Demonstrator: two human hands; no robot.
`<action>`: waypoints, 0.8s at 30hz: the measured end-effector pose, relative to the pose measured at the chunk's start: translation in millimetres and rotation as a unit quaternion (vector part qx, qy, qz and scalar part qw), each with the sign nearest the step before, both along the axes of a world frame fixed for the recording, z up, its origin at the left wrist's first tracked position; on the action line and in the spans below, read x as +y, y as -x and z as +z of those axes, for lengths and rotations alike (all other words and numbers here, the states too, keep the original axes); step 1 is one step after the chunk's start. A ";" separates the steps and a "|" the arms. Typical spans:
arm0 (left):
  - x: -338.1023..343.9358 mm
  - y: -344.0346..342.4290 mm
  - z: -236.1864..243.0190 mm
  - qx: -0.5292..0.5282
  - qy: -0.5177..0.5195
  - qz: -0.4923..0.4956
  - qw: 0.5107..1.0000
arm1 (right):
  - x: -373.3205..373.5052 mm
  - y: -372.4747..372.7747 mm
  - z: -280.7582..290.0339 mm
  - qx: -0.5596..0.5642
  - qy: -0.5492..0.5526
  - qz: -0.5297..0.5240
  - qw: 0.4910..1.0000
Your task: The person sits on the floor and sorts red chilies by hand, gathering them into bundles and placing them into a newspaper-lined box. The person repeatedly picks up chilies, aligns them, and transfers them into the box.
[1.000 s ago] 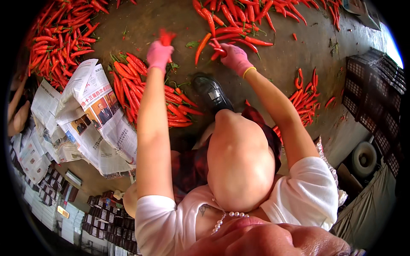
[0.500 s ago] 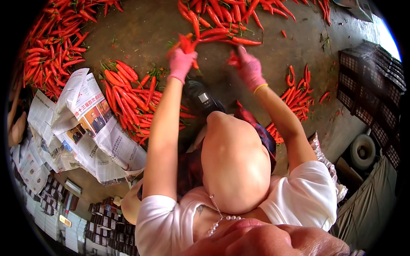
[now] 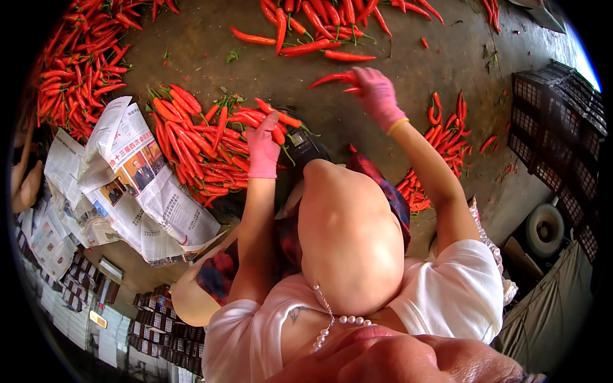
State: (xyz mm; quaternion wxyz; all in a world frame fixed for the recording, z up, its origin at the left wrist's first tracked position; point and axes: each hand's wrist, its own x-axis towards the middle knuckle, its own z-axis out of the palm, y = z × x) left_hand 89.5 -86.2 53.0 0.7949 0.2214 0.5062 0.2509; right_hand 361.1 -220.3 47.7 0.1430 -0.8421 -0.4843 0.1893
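My left hand [image 3: 263, 150], in a pink glove, is closed around several red chili peppers [image 3: 286, 119]. It is at the right edge of a heap of red chilies [image 3: 185, 143], beside my dark shoe [image 3: 310, 150]. Further right and a little farther off, my right hand [image 3: 378, 101], also in a pink glove, has its fingers bent around a few red chilies [image 3: 329, 79] whose tips stick out to the left. Just beyond that hand lies a loose chili [image 3: 348, 56] at the near edge of the far pile [image 3: 319, 16].
A large chili pile [image 3: 80, 73] spreads at the far left, and a smaller heap [image 3: 444, 142] lies to the right. Crumpled newspapers [image 3: 182, 217] sit beside my left arm. Dark plastic crates [image 3: 552, 124] stand at the right, near a round, ring-shaped object [image 3: 544, 228].
My left hand has come nearer and down to the left heap with its chilies. My right hand has shifted slightly right and nearer, holding chilies.
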 end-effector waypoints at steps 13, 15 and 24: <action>10.7 -20.7 3.5 0.000 -0.052 -0.007 0.999 | 55.3 -18.6 -7.2 0.284 0.073 -0.196 0.936; -1.5 -39.5 6.0 0.003 -0.058 0.002 0.998 | 52.9 -10.5 -37.5 0.105 0.065 -0.029 0.992; -17.6 -67.5 20.3 0.164 -0.190 -0.325 0.912 | -7.2 69.6 20.4 0.638 -0.121 -0.311 0.694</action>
